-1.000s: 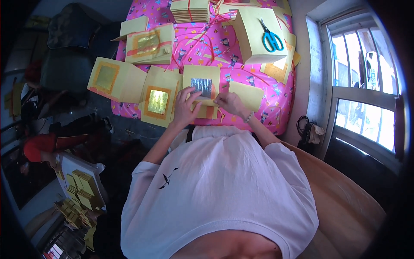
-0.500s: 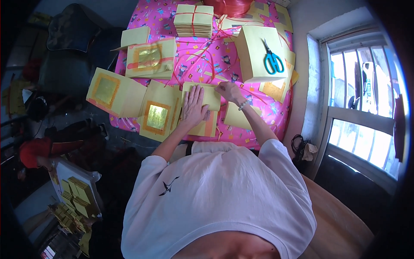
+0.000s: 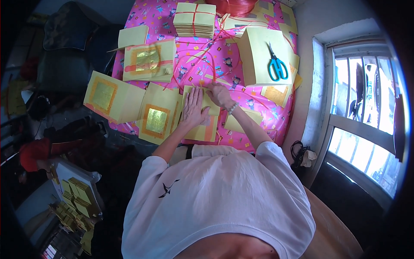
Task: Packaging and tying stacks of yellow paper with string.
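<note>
My left hand (image 3: 195,107) lies flat, fingers stretched out, on a pale yellow paper sheet (image 3: 210,109) near the front of the table. At the far edge of that sheet is my right hand (image 3: 221,96), its fingers curled and closed on the paper; its fingertips are partly hidden. Beneath the sheet, nearer my body, shows another yellow paper with an orange strip (image 3: 209,132). Left of my hands lie papers with a gold foil square (image 3: 158,118) in an orange frame. A loose yellow sheet (image 3: 245,121) rests under my right forearm.
Teal-handled scissors (image 3: 277,68) lie on a tall paper stack (image 3: 255,58) at right. A bundle tied with red string (image 3: 194,23) and a red string coil (image 3: 233,6) stand at the back. Pink patterned cloth (image 3: 235,93) covers the table. A barred window (image 3: 366,90) is at right.
My right hand has moved left along the sheet's far edge, from its right corner toward my left hand. My left hand stays flat on the paper. The view has shifted slightly.
</note>
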